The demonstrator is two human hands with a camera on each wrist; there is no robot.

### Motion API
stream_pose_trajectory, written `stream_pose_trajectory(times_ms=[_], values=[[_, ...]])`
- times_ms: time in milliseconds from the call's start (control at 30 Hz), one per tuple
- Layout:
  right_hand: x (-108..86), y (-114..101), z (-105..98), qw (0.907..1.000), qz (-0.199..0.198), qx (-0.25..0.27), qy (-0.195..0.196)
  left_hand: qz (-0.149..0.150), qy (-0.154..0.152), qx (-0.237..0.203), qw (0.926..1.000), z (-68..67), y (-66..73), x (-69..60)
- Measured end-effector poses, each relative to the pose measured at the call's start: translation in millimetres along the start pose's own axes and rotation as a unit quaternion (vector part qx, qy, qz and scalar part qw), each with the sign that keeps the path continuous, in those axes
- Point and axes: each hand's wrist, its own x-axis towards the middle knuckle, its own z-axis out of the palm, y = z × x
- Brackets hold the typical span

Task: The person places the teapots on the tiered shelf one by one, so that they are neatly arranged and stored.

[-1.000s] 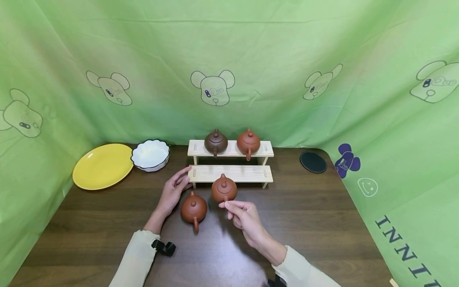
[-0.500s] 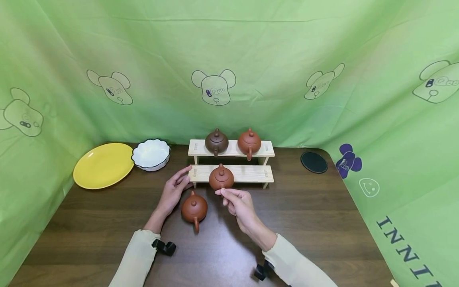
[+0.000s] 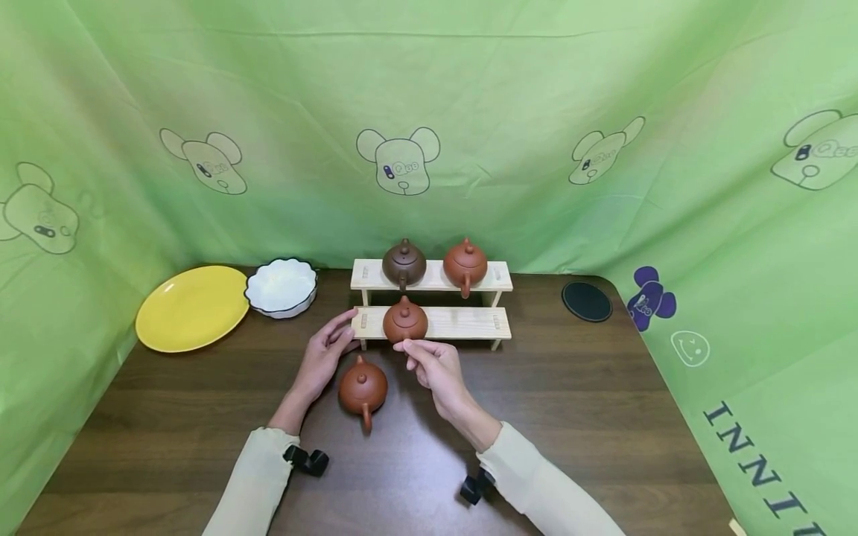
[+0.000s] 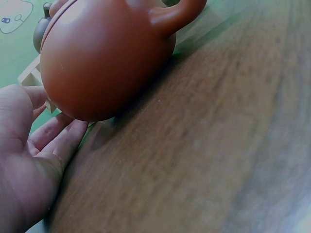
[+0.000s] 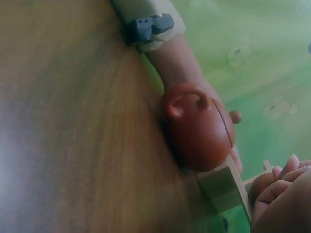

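A reddish-brown clay teapot (image 3: 405,321) is over the left half of the lower step of a two-step wooden stand (image 3: 469,323). My right hand (image 3: 436,372) pinches its handle; whether its base touches the step cannot be told. My left hand (image 3: 323,359) touches the left end of that step, with fingers extended. A second reddish teapot (image 3: 363,388) rests on the table just right of the left hand, handle towards me. It looms large in the left wrist view. On the upper step stand a dark brown teapot (image 3: 404,264) and a reddish teapot (image 3: 465,263).
At the back left, a yellow oval plate (image 3: 193,309) lies beside a white scalloped bowl (image 3: 281,287) with a dark rim. A black round coaster (image 3: 587,301) is at the back right. Green printed cloth (image 3: 402,89) encloses the table's back and sides.
My right hand has carried its teapot forward and slightly left, from in front of the stand to over the lower step. The left hand and the other teapots have stayed put.
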Motion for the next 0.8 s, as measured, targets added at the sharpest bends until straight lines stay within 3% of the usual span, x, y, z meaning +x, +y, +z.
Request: stream_pose_trajectory(times_ms=[400,800], values=[[20.9,-2.2,6.9,0.9999,0.01,0.01,-0.004,0.007,0.002,-0.009,0.9999,1.3,-0.7,1.0],[27.3,-3.0,7.2,0.9998,0.015,0.013,-0.009,0.006,0.001,-0.012,0.9999,2.0,-0.7,1.0]])
